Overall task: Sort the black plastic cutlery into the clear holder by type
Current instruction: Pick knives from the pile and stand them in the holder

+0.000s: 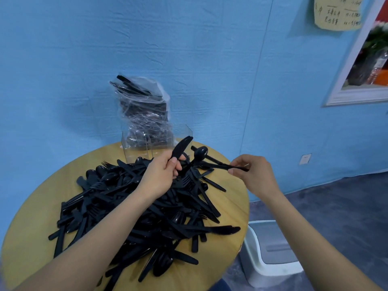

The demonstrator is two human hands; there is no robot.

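A big heap of black plastic cutlery (134,208), knives, forks and spoons mixed, covers the round wooden table (226,259). My left hand (161,175) grips a black knife (181,149) by its handle, blade pointing up, above the heap's far side. My right hand (252,173) pinches the handle end of a black piece of cutlery (218,164) that lies level and reaches left toward the heap; its far end is lost among other pieces. A black spoon (199,153) stands up between the hands. The clear holder (147,145) sits at the table's far edge.
A clear plastic bag (142,110) with black cutlery stands in or behind the holder against the blue wall. A white and grey bin (270,253) stands on the dark floor to the table's right. A framed picture (357,66) hangs on the wall at right.
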